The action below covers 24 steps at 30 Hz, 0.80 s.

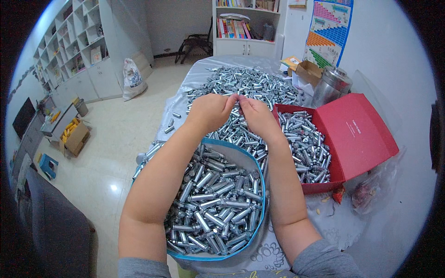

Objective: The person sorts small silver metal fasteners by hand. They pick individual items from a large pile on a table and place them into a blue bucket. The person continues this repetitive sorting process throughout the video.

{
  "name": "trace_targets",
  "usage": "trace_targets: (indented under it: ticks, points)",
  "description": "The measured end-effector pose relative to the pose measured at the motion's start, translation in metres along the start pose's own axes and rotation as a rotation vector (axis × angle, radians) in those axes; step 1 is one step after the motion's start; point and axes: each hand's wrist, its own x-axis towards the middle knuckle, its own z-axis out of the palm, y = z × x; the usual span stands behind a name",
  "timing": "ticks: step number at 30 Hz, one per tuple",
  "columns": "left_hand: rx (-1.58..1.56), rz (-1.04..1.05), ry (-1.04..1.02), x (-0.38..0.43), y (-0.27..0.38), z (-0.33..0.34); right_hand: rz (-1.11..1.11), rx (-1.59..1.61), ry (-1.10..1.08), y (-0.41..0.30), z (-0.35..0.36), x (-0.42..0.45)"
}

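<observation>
My left hand [212, 109] and my right hand [256, 114] meet at the fingertips over a heap of zinc-coloured metal sleeves [250, 81] on the table. Thumbs and fingers are pinched together; whatever lies between them is too small or hidden to tell. Below my forearms stands a round blue-rimmed fabric container [263, 201] holding many metal sleeve anchor bolts [215, 219]. Right of my right hand, an open red cardboard box [335, 166] holds more bolts and sleeves [306, 146]. A few loose sleeves [169, 129] lie near the table's left edge.
Behind the red box stand a lidded metal canister [332, 83] and an open brown carton [308, 73]. A clear plastic bag [370, 196] and a small red wrapper [338, 194] lie at the right. On the floor at left are a white sack [133, 80] and a blue stool [48, 166].
</observation>
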Motion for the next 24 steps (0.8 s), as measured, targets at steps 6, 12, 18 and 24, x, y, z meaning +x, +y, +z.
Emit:
trace_targets:
  ticks: [6,12,18,24]
  points:
    - [0.010,-0.048,0.005,0.001,-0.009,0.000,-0.104,0.328,0.082,-0.003,0.008,0.001]
    - [0.007,-0.030,0.051,0.001,-0.009,0.003,0.047,0.417,-0.100,-0.006,0.000,-0.001]
    - [0.042,-0.004,0.054,0.000,-0.006,0.001,0.347,0.456,-0.045,-0.006,-0.009,0.001]
    - [-0.004,0.005,0.065,0.001,0.001,0.002,0.146,0.665,0.120,-0.014,0.000,-0.003]
